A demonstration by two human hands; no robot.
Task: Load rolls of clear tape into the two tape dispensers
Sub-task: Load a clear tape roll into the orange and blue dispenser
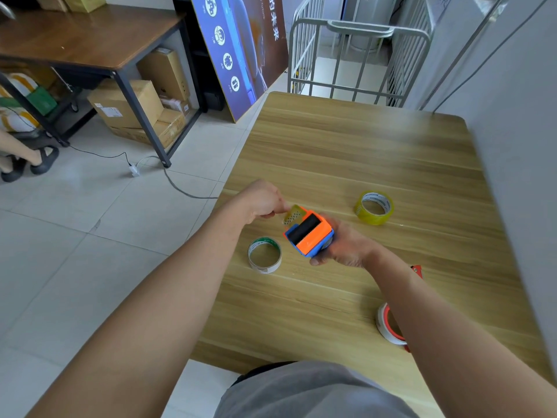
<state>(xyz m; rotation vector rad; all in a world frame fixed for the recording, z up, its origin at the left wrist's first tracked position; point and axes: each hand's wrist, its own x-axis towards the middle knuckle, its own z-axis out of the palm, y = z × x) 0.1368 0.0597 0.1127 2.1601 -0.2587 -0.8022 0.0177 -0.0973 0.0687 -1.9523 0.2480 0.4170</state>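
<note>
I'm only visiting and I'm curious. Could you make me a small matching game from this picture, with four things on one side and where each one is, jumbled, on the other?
Things
1. orange and blue dispenser
2. loose tape end
3. yellowish tape roll
4. green-printed ring

Places
A. on the table, beyond both hands
B. pinched by the left hand
C. on the table, nearer the person than the left hand
D. gripped in the right hand

Pairs: 1-D, 2-B, 3-A, 4-C
</note>
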